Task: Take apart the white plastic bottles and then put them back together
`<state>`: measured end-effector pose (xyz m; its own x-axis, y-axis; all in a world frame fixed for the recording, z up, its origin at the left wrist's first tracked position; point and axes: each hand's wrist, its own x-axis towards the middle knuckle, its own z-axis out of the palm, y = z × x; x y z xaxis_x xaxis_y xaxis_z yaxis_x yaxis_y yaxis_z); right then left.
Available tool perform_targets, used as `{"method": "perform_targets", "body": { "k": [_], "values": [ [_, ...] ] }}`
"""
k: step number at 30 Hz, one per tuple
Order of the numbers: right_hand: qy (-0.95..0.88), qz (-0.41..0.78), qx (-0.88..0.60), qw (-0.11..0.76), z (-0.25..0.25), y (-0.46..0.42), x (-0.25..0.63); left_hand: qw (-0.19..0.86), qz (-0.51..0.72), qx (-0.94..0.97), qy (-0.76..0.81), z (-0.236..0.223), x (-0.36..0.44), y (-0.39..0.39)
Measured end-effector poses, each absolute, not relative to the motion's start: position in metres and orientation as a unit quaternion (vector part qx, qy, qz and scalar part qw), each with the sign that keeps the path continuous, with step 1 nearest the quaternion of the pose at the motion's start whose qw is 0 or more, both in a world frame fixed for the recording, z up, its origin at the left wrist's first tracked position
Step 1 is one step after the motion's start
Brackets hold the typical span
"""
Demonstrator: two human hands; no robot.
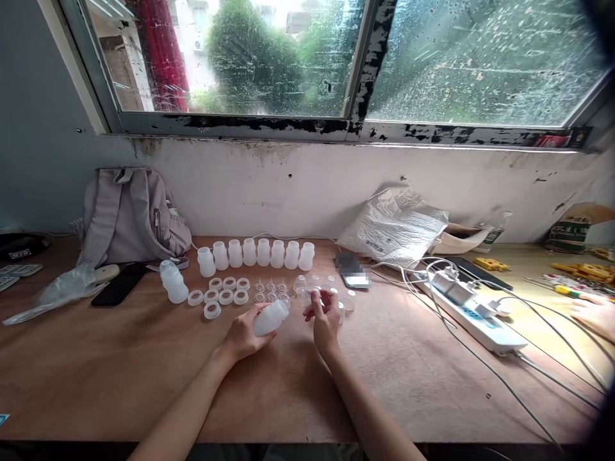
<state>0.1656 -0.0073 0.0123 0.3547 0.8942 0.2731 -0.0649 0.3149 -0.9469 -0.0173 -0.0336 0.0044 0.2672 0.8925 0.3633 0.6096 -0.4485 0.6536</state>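
Left hand, centre of the frame: grip clamped around one frosted bottle, tilted, neck toward upper right, raised over the brown worktop.
Right hand, just right of centre: fingers curled beside small clear caps; cannot tell whether grip is apart, together or clamped on a piece.

Left of the caps, centre: small clear teat-like pieces, in two short rows.
Left of these: white collar rings, eight, lying in a loose cluster.
Behind the rings: row of eight frosted bottles, upright.
Left of the rings: further frosted bottle stock, single or paired, cannot tell.

Left side of the frame: grey backpack against the wall; black phone; clear plastic bag.
Right of centre: silver padded pouch; lit phone, partly pixelated.
Right side: white power strip with chargers and cables; yellow parts.
Far right edge: another person's hand.
Top: metal-framed window, wet panes.
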Motion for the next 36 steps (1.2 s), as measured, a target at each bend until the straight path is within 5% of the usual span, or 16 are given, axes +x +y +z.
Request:
{"method": "perform_targets", "body": {
  "k": [22,36],
  "values": [
    [-0.557,0.417,-0.421,0.581,0.009,-0.015,0.153,0.288,0.329,0.771,0.463,0.016,-0.016,-0.035],
    [-0.586,0.297,-0.466,0.593,0.002,-0.034,0.146,0.501,0.328,0.693,0.401,0.019,-0.008,-0.044]
  ]
}}
